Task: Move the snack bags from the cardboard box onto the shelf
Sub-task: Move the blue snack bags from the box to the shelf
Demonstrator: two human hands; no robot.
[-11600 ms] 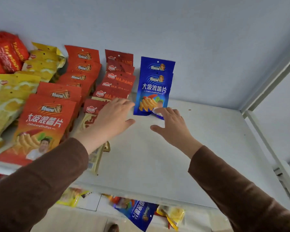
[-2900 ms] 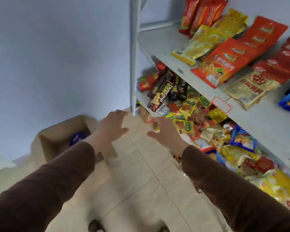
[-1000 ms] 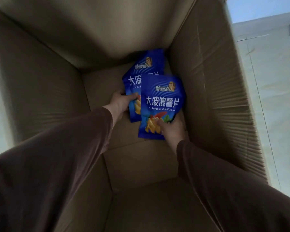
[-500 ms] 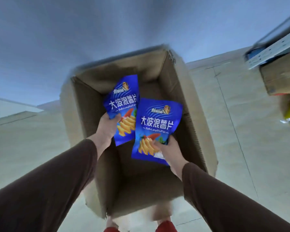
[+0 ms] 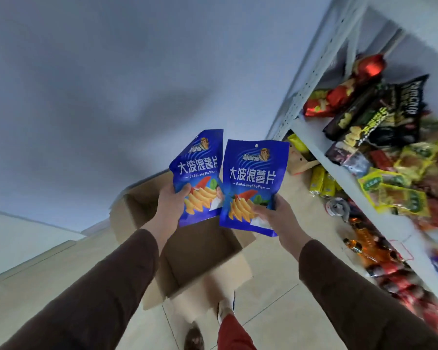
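Two blue snack bags are held up in the air above the open cardboard box [image 5: 187, 253], which stands on the tiled floor [image 5: 276, 311]. The left blue bag [image 5: 199, 173] is upright and tilted a little to the left; the left hand [image 5: 171, 205] grips its lower left corner, thumb curled over the printed front and the other fingers hidden behind. The right blue bag [image 5: 253, 180] stands nearly upright just beside it, its left edge overlapping the first bag's right edge. The right hand [image 5: 273, 218] pinches its lower right corner, thumb laid across the front and fingers curled round the back. Both bags carry white Chinese lettering and a picture of yellow crinkle chips.

Both arms wear dark brown sleeves [image 5: 99, 299]. Below the box, near the bottom edge, a red trouser leg [image 5: 232, 334] and a dark shoe [image 5: 194, 338] show.

To the right of the box stands a white metal shelf [image 5: 321, 150] with a perforated upright. On its board lie red bags [image 5: 339, 97], black bags [image 5: 379, 117] and yellow packets [image 5: 395, 193], blurred toward the frame's edge. Under that board, at floor level, sit more yellow packets [image 5: 323, 181] and orange bottles [image 5: 364, 243]. Behind the box rises a pale grey-blue wall [image 5: 111, 84].
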